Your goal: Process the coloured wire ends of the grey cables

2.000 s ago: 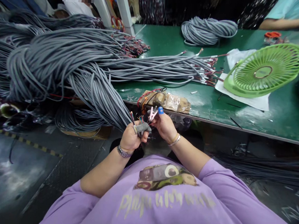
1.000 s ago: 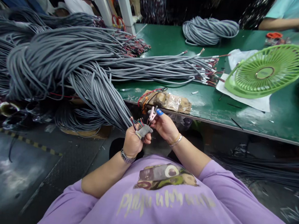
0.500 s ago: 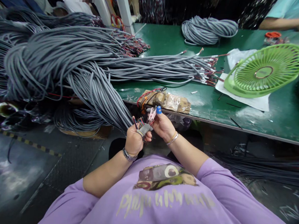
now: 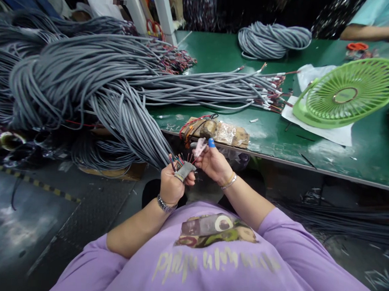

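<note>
Directions are being read from the hands, 12 o'clock being straight ahead. A bundle of gray multicore cables is being draped in from 10 o'clock, off the workbench; at its end, thin colored wires are being clasped by the left hand, with its fingers curled. A gray sleeve-like cover is being worn, seemingly, on the left thumb. By the right hand, a pink pincer-like tool is being gripped just beside the wires; blurring is hiding its tip, so whether 1 of them is being nipped cannot be told. A blue thumb cover is being worn there. At 1 o'clock, a taped wooden block is being supported near the bench edge, with a cable coil lying farther off. At 2 o'clock, a green fan is being held tilted over white paper.
</note>
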`<action>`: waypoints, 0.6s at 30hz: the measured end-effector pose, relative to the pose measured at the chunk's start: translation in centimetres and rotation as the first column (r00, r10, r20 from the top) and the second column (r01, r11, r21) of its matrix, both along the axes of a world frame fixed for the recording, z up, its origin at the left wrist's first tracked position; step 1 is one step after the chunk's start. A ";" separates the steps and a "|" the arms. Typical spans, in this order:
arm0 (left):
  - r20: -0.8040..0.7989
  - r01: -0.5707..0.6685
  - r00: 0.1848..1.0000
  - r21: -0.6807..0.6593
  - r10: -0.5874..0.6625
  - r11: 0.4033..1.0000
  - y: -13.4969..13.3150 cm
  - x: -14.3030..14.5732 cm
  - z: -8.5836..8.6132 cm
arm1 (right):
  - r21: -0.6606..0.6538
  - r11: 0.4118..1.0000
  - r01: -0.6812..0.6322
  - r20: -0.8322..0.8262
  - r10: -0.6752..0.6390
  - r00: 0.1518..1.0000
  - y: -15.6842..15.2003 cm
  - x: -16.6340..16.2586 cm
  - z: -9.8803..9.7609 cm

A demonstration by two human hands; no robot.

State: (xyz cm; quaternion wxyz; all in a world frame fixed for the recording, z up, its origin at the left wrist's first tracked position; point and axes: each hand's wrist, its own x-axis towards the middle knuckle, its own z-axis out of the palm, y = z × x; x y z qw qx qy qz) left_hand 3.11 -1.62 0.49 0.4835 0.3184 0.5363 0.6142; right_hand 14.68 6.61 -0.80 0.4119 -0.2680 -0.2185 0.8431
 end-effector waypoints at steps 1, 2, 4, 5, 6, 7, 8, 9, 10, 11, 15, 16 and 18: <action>-0.002 -0.006 1.000 0.003 0.006 1.000 0.1 0.1 0.1 | 0.012 1.000 0.012 0.005 -0.013 1.000 0.0 0.0 0.1; -0.003 -0.009 1.000 0.006 0.009 1.000 0.2 0.1 0.2 | 0.025 0.999 0.032 0.011 -0.033 0.999 -0.1 0.0 0.1; 0.003 -0.013 1.000 0.019 0.013 1.000 0.4 0.2 0.4 | 0.047 0.997 0.065 0.020 -0.066 0.998 -0.3 0.0 0.0; 0.008 -0.017 1.000 0.025 0.017 1.000 0.6 0.2 0.4 | 0.056 0.996 0.072 0.026 -0.073 0.997 -0.3 -0.1 -0.1; 0.012 -0.023 1.000 0.029 0.023 0.999 0.7 0.3 0.4 | 0.067 0.994 0.081 0.035 -0.083 0.996 -0.4 -0.1 -0.2; 0.015 -0.028 0.999 0.031 0.028 0.999 0.8 0.3 0.4 | 0.085 0.992 0.097 0.049 -0.101 0.994 -0.5 -0.2 -0.3; 0.017 -0.032 0.999 0.031 0.032 0.999 0.8 0.3 0.4 | 0.113 0.986 0.126 0.070 -0.134 0.988 -0.5 -0.3 -0.4; 0.017 -0.035 0.999 0.032 0.034 0.999 0.9 0.2 0.3 | 0.153 0.973 0.170 0.096 -0.186 0.978 -0.6 -0.4 -0.5; 0.013 -0.036 0.999 0.031 0.036 0.999 0.9 0.2 0.2 | 0.201 0.954 0.224 0.127 -0.252 0.959 -0.6 -0.4 -0.6; 0.005 -0.038 0.999 0.030 0.037 0.999 1.0 0.2 0.2 | 0.248 0.929 0.274 0.157 -0.318 0.935 -0.6 -0.5 -0.7; -0.038 -0.039 0.998 0.016 0.040 0.999 1.1 0.2 -0.3 | 0.306 0.902 0.306 0.219 -0.380 0.899 -0.5 -0.7 -0.9; -0.046 -0.038 0.998 0.014 0.039 0.999 1.1 0.2 -0.4 | 0.272 0.925 0.266 0.206 -0.326 0.922 -0.4 -0.7 -0.8; -0.058 -0.036 0.998 0.017 0.037 0.999 1.2 0.2 -0.7 | 0.174 0.970 0.169 0.140 -0.194 0.971 -0.2 -0.9 -0.8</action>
